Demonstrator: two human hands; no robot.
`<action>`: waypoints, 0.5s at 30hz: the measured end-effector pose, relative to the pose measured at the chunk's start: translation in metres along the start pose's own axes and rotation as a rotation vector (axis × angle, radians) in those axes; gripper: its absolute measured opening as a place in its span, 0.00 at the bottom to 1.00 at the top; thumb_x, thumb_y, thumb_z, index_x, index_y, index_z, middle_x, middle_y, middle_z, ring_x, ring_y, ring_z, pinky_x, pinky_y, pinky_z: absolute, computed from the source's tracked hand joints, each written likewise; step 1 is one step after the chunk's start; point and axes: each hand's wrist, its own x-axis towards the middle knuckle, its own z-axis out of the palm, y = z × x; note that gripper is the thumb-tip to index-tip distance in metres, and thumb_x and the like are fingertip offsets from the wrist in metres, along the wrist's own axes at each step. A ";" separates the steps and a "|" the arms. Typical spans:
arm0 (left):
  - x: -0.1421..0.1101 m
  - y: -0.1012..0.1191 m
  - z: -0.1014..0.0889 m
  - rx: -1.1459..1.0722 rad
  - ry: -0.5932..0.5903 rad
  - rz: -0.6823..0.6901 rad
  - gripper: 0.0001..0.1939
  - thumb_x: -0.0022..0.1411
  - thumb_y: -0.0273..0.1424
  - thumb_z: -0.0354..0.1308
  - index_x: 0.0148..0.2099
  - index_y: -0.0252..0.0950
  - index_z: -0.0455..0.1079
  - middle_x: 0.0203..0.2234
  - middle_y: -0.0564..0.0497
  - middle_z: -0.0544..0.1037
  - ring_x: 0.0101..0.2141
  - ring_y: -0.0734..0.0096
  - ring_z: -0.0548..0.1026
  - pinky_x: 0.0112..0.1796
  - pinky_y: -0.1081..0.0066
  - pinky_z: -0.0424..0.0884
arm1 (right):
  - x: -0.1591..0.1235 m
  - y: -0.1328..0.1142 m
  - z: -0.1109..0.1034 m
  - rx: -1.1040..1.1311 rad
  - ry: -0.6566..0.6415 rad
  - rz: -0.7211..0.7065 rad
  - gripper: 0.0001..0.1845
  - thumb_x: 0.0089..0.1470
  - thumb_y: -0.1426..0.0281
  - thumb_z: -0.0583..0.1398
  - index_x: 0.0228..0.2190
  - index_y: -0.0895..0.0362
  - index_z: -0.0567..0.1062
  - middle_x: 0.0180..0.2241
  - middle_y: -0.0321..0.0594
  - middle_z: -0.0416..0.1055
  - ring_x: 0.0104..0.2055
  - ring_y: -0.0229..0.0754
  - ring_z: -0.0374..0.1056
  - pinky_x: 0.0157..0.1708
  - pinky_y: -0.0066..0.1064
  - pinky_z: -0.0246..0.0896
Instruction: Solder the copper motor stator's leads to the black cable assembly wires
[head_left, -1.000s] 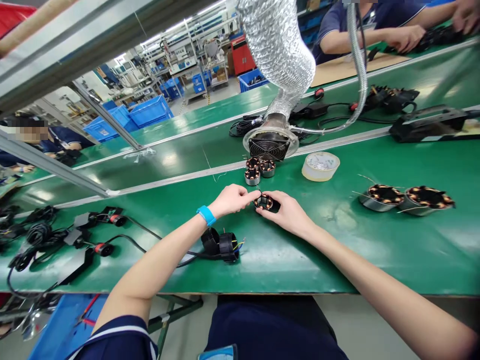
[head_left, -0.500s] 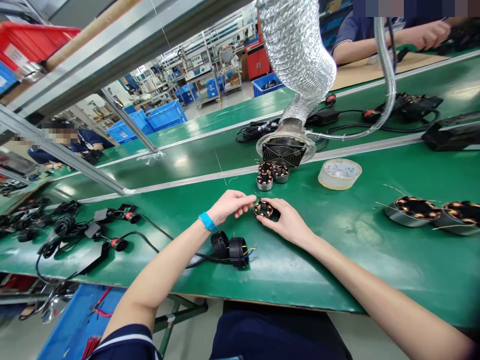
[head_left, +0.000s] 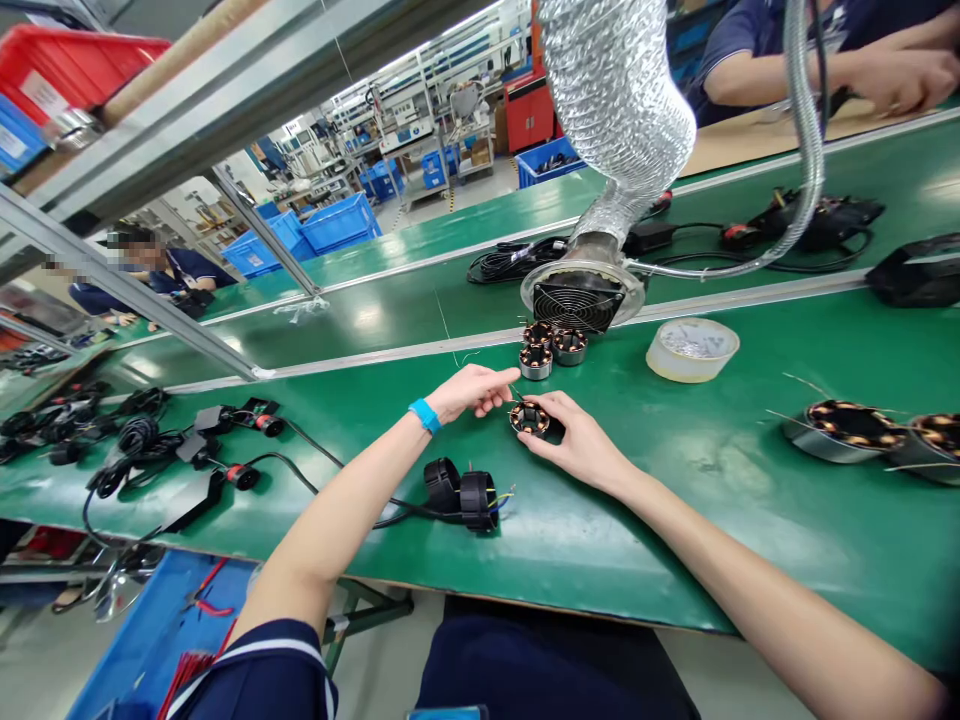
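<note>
The small stator (head_left: 529,418) sat on the green table (head_left: 675,500), gripped by the right hand (head_left: 574,440); the left hand (head_left: 472,390), at its ten o'clock, pinched a thin wire. Three more stators (head_left: 546,349) stood at twelve o'clock

No text, number or brand can be read anywhere in the frame. The red bin (head_left: 71,62) at the upper left carries a white label (head_left: 39,90), and the blue bin (head_left: 13,140) below it another, but the print on both is too small and blurred to make out. Equipment in the far background at upper centre shows panels with nothing legible.
</note>
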 end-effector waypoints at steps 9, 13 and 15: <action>0.005 -0.004 0.005 -0.202 -0.084 0.043 0.24 0.52 0.47 0.74 0.31 0.30 0.72 0.21 0.57 0.61 0.21 0.83 0.56 0.21 0.79 0.52 | 0.008 -0.007 -0.003 -0.103 -0.013 -0.021 0.26 0.52 0.69 0.73 0.51 0.58 0.77 0.46 0.43 0.72 0.49 0.47 0.71 0.54 0.38 0.67; -0.003 -0.009 -0.002 -0.168 0.063 0.070 0.29 0.52 0.51 0.73 0.42 0.29 0.78 0.27 0.53 0.69 0.24 0.80 0.62 0.23 0.77 0.60 | 0.012 -0.004 -0.005 -0.168 -0.013 0.000 0.32 0.52 0.64 0.75 0.55 0.59 0.75 0.47 0.44 0.73 0.51 0.47 0.71 0.55 0.36 0.67; -0.018 -0.013 -0.006 -0.118 0.177 0.090 0.33 0.53 0.54 0.71 0.48 0.30 0.78 0.31 0.51 0.73 0.26 0.77 0.65 0.26 0.76 0.64 | 0.012 -0.004 -0.006 -0.195 -0.002 0.026 0.33 0.54 0.61 0.74 0.57 0.59 0.73 0.50 0.46 0.72 0.52 0.49 0.70 0.55 0.38 0.67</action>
